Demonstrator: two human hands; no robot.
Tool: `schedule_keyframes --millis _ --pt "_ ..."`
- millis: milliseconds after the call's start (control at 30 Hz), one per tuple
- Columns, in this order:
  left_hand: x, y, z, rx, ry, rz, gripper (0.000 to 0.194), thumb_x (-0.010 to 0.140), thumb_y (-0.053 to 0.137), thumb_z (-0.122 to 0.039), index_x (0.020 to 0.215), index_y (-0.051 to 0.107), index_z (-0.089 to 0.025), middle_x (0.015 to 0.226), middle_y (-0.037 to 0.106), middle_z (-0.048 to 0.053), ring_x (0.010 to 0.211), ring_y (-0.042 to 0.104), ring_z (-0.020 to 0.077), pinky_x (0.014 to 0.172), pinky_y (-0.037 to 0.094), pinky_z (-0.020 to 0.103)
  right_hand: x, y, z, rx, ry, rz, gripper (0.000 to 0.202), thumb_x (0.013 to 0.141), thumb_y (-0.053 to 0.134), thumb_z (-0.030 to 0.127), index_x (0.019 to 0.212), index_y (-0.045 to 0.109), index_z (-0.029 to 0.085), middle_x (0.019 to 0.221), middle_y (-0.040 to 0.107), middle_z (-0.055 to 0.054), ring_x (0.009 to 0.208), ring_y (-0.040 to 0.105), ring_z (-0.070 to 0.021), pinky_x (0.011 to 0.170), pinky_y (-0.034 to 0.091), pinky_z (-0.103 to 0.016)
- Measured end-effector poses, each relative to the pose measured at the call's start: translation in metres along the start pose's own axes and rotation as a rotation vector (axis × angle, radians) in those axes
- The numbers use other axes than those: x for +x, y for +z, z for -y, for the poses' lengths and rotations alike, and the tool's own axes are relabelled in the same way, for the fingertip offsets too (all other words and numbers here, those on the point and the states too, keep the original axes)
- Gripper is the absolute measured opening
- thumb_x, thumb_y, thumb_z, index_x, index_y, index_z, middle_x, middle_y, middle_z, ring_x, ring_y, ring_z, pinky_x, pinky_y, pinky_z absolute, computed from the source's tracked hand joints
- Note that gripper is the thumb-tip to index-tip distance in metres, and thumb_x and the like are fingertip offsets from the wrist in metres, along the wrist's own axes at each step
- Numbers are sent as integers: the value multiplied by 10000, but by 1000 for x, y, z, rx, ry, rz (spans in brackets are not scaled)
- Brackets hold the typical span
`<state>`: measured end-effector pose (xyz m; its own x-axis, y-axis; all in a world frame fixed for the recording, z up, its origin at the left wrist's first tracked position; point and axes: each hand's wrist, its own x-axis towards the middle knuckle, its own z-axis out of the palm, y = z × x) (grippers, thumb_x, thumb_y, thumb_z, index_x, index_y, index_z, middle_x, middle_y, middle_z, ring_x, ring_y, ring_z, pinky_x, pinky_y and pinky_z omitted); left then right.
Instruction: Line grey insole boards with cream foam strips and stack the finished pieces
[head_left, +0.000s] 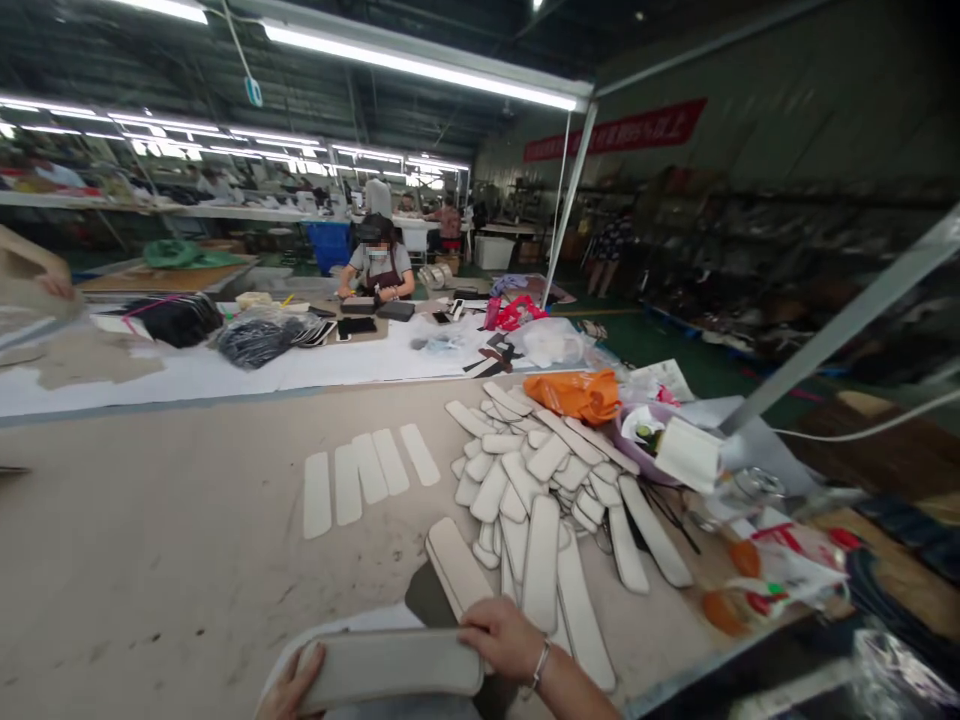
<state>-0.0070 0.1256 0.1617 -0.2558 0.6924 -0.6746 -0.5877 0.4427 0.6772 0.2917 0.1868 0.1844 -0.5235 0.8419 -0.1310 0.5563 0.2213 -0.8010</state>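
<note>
At far left, another person's hand (56, 285) reaches in at the edge of the view. Next comes a black stack (176, 318) tied with a pink band, then a dark bundle (259, 338) in clear plastic. At the bottom, the wearer's left hand (292, 685) has its grip curled around the left end of a long, pale panel (397, 668) with rounded corners, held level near the surface's (187, 550) front edge. Beyond it, five flat pale strips (370, 468) lie in an uneven row. Farther back, a masked co-worker (379, 268) sits. The wearer's right hand (495, 632), with a bracelet (540, 664) on its wrist, grasps the panel's right end. To the right spreads a loose heap of similar pale pieces (541, 545), with an orange bag (574, 395) behind and a lilac basin (624, 448) beside.
</note>
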Motion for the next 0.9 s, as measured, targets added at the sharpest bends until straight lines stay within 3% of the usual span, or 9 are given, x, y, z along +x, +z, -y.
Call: schedule_keyframes --millis 100,200,267,333,467,600,733,900 --pt "4 3 2 -96 -66 100 400 687 686 -345 1046 575 -206 1176 593 76 1052 580 276 834 519 375 1 -39 -21 40 112 -260 296 833 444 382 790 673 199 721 642 -8 711 560 -144 667 414 -232" --pt "11 -6 4 -48 -86 32 299 784 595 -284 1063 562 -183 1195 577 108 1028 599 235 825 515 324 3 -76 -51 -5 446 -592 446 845 351 468 1037 609 159 816 647 -63 730 584 -191 681 457 -302" --pt "15 -15 7 -4 -103 -36 247 800 577 -250 1031 569 -163 1162 594 118 988 618 209 804 514 291 4 -84 -70 -110 509 -696 562 816 389 493 1201 490 96 1051 591 -147 896 572 -235 794 443 -361" --pt "17 -25 13 29 -122 -93 228 800 579 -241 1012 571 -158 1129 609 116 949 632 191 787 513 275 6 -73 -80 -202 471 -664 610 797 425 479 1250 431 71 1156 525 -182 974 548 -247 868 414 -376" --pt "16 -40 25 129 -152 -158 245 786 602 -262 1007 574 -160 1091 625 112 919 639 178 790 501 270 12 -7 -77 -224 419 -309 554 798 435 405 1272 423 120 1153 539 -141 1015 540 -228 899 407 -345" --pt "13 -49 32 245 -149 -162 292 759 627 -323 997 585 -159 1044 645 121 900 643 191 804 487 296 18 53 -65 -380 499 -161 830 649 621 417 1364 301 142 1335 374 -153 1202 383 -317 970 335 -411" --pt "10 -53 32 321 -102 -206 334 723 642 -379 964 604 -151 975 664 127 846 651 202 778 484 318 24 68 -69 -431 516 -181 886 619 652 339 1390 243 187 1289 388 -155 1167 392 -351 925 354 -453" --pt "10 -60 26 410 -44 -188 438 655 660 -458 944 618 -132 952 668 142 862 642 230 757 475 331 27 66 -87 -403 318 -341 810 704 546 247 1408 147 223 1221 409 -141 1120 421 -339 944 336 -475"
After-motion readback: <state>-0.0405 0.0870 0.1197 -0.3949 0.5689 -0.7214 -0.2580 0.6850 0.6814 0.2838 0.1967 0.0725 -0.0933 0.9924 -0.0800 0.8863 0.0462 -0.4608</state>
